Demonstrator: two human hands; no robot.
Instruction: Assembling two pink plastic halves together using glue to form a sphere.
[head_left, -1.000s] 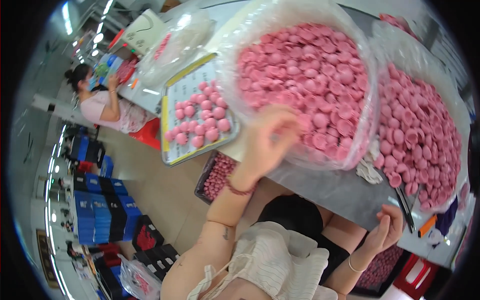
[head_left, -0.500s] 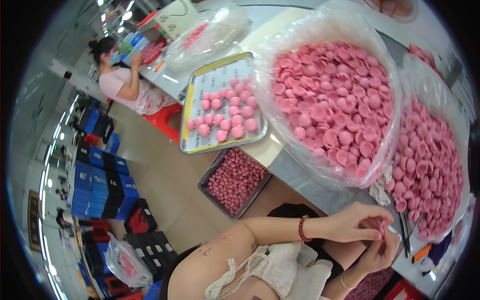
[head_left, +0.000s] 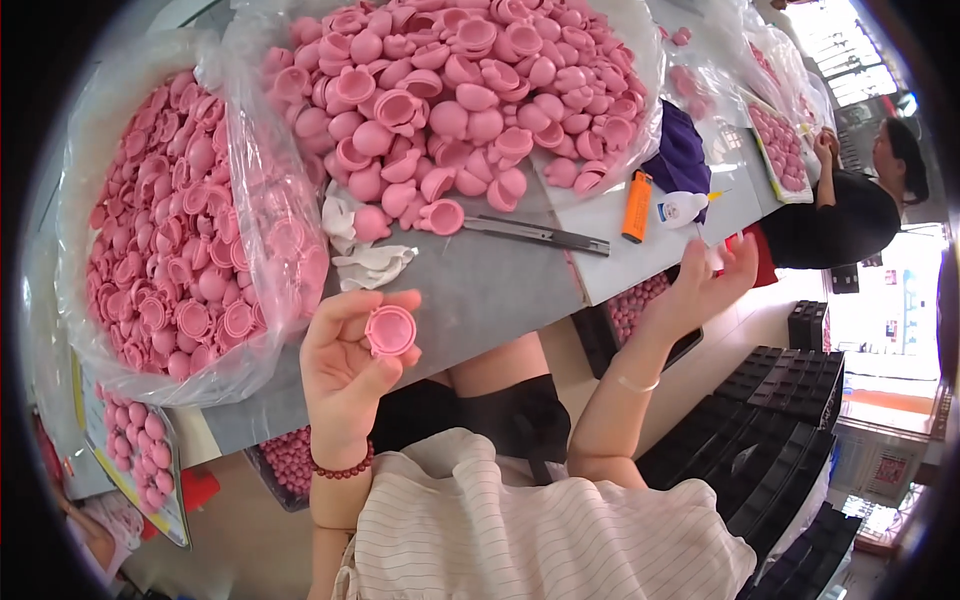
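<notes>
My left hand (head_left: 345,350) grips a small round pink plastic half-shell (head_left: 391,331), its hollow side facing up toward me. Out to the right, my right hand (head_left: 705,285) is raised with its fingers apart, and I make out nothing held in it. Just beyond those fingers lies a small white squeeze bottle (head_left: 681,208) with a yellow tip. An orange lighter (head_left: 637,207) rests beside the bottle. Nearer the middle, a grey utility knife (head_left: 540,235) lies in front of a large heap of pink half-shells (head_left: 460,100).
At left, a clear plastic bag (head_left: 255,365) holds more pink shells. Crumpled white cloth (head_left: 370,265) lies by the heap, purple cloth (head_left: 685,150) behind the bottle. A tray (head_left: 178,510) of pink balls stands at lower left. Another person (head_left: 850,215) sits at far right. Black crates (head_left: 740,440) stand on the floor.
My view has swung to the right. My hands, earlier together at a small pink piece, are now apart: the left holds the half-shell, the right has moved out toward the bottle.
</notes>
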